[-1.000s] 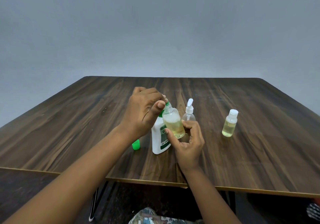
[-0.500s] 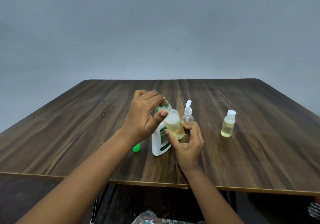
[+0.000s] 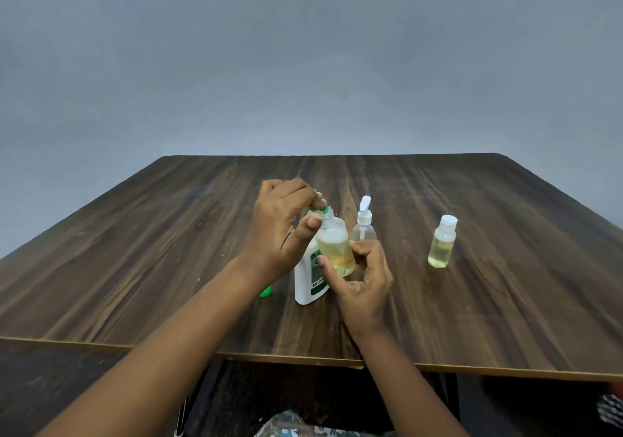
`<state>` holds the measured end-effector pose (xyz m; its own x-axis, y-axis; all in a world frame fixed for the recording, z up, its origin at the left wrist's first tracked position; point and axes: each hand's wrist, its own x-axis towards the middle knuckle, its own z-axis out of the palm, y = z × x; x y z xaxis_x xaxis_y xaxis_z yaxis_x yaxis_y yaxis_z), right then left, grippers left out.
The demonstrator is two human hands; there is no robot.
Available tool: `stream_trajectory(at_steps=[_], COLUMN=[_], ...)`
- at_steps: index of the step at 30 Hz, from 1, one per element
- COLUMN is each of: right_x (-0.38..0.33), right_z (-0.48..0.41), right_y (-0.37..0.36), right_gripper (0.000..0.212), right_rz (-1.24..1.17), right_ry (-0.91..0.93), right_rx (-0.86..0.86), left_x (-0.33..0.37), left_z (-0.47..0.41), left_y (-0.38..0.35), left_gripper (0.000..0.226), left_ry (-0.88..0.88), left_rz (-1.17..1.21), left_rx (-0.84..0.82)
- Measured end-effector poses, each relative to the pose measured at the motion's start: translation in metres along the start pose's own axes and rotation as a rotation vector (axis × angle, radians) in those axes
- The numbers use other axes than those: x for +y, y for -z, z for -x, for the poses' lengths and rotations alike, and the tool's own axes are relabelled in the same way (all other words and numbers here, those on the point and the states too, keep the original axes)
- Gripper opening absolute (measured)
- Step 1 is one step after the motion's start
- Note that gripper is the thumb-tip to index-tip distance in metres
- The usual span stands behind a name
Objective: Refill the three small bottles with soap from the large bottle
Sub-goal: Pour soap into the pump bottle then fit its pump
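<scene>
My right hand (image 3: 362, 281) grips a small clear bottle (image 3: 335, 247), about half full of yellow soap, tilted slightly above the table. My left hand (image 3: 279, 231) is curled over its mouth, fingertips pinching a small green cap (image 3: 324, 209) at the neck. The large white soap bottle (image 3: 308, 279) stands uncapped right behind, partly hidden by both hands. A clear pump bottle (image 3: 363, 231) stands just right of it. Further right stands a white-capped small bottle (image 3: 441, 246) holding yellow soap.
A loose green cap (image 3: 265, 291) lies on the wooden table (image 3: 505, 301), half hidden under my left forearm. The table's near edge runs just below my wrists. A grey wall rises behind the far edge.
My left hand's fingers have shifted a little on the bottle's neck, the thumb sliding lower. The right hand and bottle stay almost still.
</scene>
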<state>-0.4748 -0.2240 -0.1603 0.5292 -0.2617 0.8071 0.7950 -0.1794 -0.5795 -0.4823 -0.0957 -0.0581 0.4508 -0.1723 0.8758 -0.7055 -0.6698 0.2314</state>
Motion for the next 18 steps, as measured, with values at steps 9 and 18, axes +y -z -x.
stream_trajectory(at_steps=[9, 18], right_x=[0.0, 0.0], right_z=[0.0, -0.002], right_y=[0.001, -0.002], right_gripper=[0.033, 0.032], right_rz=[0.039, -0.001], right_ry=[0.008, 0.001], right_rx=[-0.041, -0.029], left_x=[-0.005, -0.003], left_z=[0.014, 0.0], left_y=[-0.009, 0.0], left_gripper=[0.085, 0.089], left_ry=[0.036, -0.002], left_rz=[-0.026, -0.02], left_rx=[0.059, 0.008])
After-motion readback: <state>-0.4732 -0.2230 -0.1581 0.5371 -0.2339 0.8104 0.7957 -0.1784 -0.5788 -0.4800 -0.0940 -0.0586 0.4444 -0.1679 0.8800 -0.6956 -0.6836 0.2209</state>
